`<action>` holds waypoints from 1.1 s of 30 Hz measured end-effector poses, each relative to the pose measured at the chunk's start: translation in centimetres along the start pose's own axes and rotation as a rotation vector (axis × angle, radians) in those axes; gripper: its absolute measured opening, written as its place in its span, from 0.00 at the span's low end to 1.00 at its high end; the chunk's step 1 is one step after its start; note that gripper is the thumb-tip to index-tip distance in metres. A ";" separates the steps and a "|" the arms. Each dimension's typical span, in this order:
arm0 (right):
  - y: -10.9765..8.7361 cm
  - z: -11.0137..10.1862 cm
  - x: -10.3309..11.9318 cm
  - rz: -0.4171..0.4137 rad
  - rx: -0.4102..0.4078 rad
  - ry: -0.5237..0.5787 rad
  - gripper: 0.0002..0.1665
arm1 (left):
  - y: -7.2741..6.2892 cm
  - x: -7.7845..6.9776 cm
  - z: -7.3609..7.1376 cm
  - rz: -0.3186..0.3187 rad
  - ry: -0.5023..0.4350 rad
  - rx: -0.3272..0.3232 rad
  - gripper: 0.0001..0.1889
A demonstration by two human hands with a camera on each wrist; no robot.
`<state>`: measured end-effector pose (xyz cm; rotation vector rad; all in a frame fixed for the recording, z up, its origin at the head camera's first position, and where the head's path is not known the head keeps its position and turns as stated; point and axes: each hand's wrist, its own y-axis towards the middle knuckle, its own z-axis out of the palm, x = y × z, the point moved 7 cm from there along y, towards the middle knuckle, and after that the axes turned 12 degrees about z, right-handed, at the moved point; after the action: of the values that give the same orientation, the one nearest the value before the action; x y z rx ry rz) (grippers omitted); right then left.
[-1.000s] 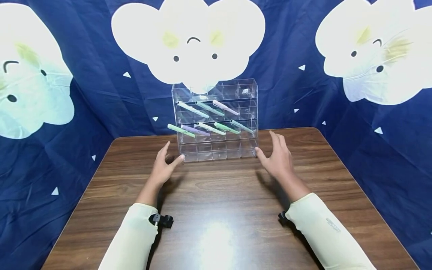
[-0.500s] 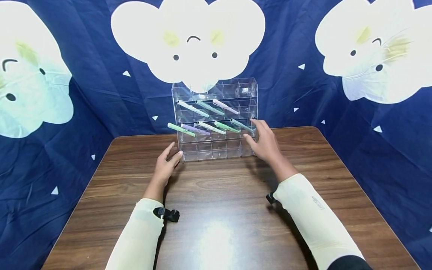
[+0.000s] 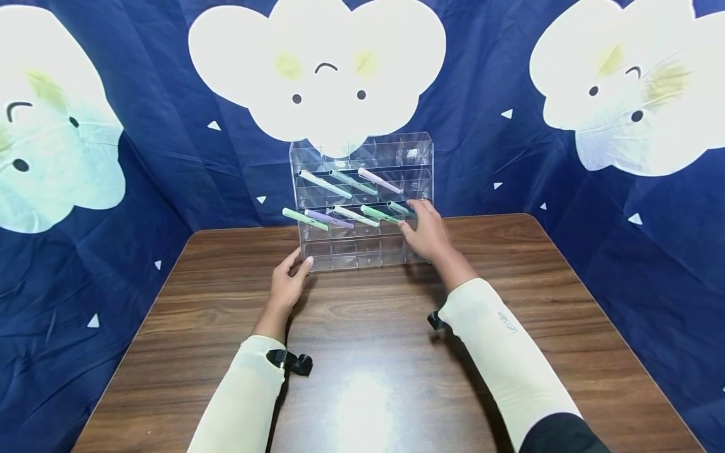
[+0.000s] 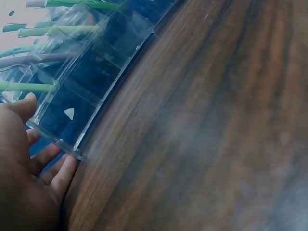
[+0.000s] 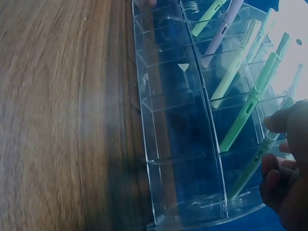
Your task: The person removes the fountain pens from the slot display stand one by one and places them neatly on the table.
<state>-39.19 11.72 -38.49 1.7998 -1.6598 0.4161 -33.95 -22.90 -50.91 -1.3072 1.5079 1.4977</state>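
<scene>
A clear acrylic pen rack (image 3: 368, 259) stands at the back of the wooden table with several pastel pens slanting in two of its tiers. By its lower left corner is my left hand (image 3: 286, 286), thumb at the front edge and fingers along the side; in the left wrist view the fingertips (image 4: 70, 168) meet the bottom corner. My right hand (image 3: 432, 234) reaches in at the right end, thumb and forefinger either side of a grey-green pen (image 3: 399, 207), with a gap between their tips. The right wrist view has this pen (image 5: 248, 175) beside curled fingers, its middle partly covered.
A bright green pen (image 3: 378, 214) lies just left of the right thumb. White, purple and light green pens (image 3: 304, 219) fill slots further left; white, teal and pink pens (image 3: 378, 180) sit a tier above. Blue cloth (image 3: 476, 182) with white clouds hangs close behind the rack.
My right hand has moved left and inward from beside the rack to the rightmost pen, its thumb and forefinger drawing closer. The left hand has shifted slightly right against the rack. The pens have stayed put.
</scene>
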 end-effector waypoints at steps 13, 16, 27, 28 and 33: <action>0.9 0.7 -0.6 0.092 -0.016 0.086 0.28 | 0.1 0.2 0.3 0.001 -0.049 -0.055 0.27; 1.0 0.9 -0.8 0.100 -0.028 0.132 0.27 | 0.1 0.1 0.4 -0.001 -0.043 -0.051 0.26; 1.3 0.8 -0.6 0.083 -0.047 0.193 0.20 | 0.3 0.0 0.2 -0.040 -0.057 -0.055 0.26; 1.3 0.8 -0.6 0.082 -0.043 0.190 0.20 | 0.2 0.0 0.2 -0.047 -0.058 -0.051 0.26; 1.4 1.0 -0.6 0.097 -0.011 0.160 0.17 | 0.0 0.1 0.0 -0.068 -0.051 -0.052 0.26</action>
<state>-40.88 11.55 -39.29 1.6375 -1.6377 0.5770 -33.95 -22.87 -51.03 -1.3266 1.3874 1.5251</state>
